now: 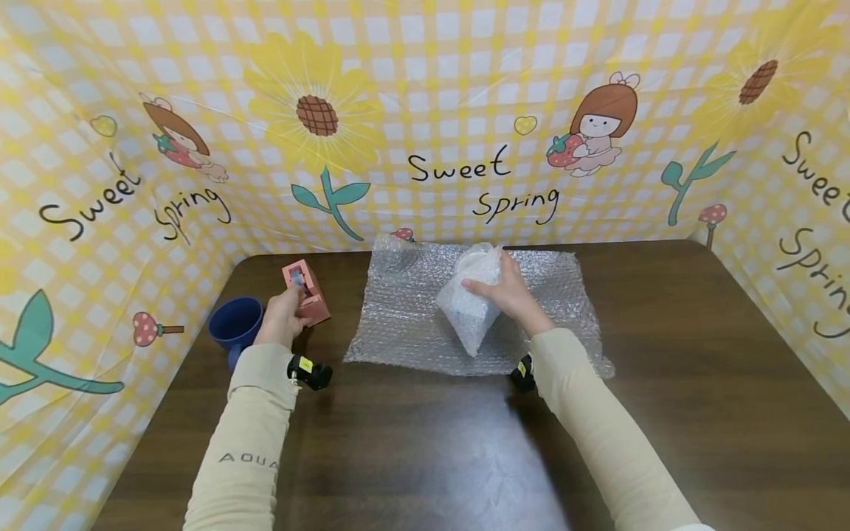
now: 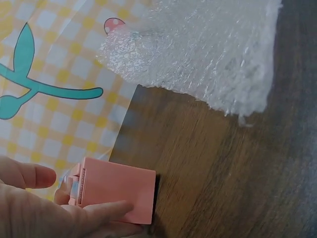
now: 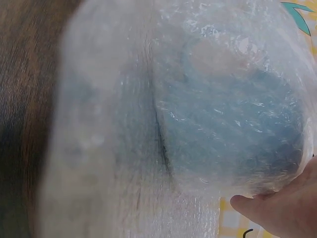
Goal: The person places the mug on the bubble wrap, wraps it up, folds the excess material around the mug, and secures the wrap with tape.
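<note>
Wrapped bundle [image 1: 465, 313], bluish, right wrist view only

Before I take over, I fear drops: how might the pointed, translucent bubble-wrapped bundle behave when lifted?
The bundle probably yields, given its crinkled surface. Its gloss suggests slipperiness; its tapered shape might tip if set down.

left sleeve [image 1: 242, 431] is showing pale cream cloth, dark capitals [image 1: 249, 459] are crossing it, reading roughly AQUA | right sleeve [image 1: 600, 424] is matching, white fabric [image 1: 693, 527] is peeking out at its end | left wrist device [image 1: 310, 372] is showing black casing, yellow label [image 1: 305, 364] | right wrist device [image 1: 522, 374] is showing black, yellow | left hand [image 1: 282, 316], right hand [image 1: 513, 289] are showing bare
</note>
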Demonstrator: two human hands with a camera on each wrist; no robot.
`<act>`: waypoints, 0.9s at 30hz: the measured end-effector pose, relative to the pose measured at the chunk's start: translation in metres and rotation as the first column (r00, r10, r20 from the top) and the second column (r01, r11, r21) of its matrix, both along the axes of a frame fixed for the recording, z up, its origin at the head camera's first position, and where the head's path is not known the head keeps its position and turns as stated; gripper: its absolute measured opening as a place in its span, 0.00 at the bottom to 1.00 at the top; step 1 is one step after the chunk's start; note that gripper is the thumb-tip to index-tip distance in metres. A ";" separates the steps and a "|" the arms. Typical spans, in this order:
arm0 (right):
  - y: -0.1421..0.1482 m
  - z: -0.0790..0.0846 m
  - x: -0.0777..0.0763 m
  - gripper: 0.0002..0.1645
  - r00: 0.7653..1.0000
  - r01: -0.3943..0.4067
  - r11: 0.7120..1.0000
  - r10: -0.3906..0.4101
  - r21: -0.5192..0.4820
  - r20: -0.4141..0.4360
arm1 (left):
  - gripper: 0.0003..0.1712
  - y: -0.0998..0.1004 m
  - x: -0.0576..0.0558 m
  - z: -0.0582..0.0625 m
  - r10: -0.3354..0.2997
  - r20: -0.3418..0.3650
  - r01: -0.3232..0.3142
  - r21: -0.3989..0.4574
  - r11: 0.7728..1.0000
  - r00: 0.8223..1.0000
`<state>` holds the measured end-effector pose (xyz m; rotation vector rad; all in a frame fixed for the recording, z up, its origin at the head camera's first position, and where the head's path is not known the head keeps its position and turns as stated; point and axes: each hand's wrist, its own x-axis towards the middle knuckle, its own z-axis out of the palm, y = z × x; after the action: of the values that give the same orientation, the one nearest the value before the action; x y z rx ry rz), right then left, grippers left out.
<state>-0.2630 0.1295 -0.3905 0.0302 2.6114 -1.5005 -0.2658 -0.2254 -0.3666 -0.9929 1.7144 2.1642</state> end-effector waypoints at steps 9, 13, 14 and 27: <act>0.000 0.002 0.001 0.62 1.000 0.003 1.000 -0.003 -0.014 -0.017 | 0.17 -0.076 -0.076 -0.073 -0.276 0.073 0.271 0.076 0.960 0.958; -0.001 0.002 0.001 0.62 1.000 0.002 1.000 -0.002 -0.016 -0.012 | 0.12 -0.101 -0.106 -0.113 -0.237 0.054 0.231 0.095 0.968 0.970; -0.002 0.002 0.002 0.62 1.000 0.001 1.000 -0.001 -0.016 -0.009 | 0.12 -0.106 -0.111 -0.120 -0.239 0.045 0.234 0.089 0.968 0.970; -0.001 0.000 0.001 0.61 1.000 0.009 1.000 -0.010 -0.023 -0.022 | 0.35 -0.132 -0.142 -0.163 -0.093 0.038 0.087 0.130 0.988 0.995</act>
<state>-0.2618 0.1289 -0.3907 0.0234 2.6144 -1.5431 -0.4082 -0.3571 -0.5297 -0.9051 1.5478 2.1485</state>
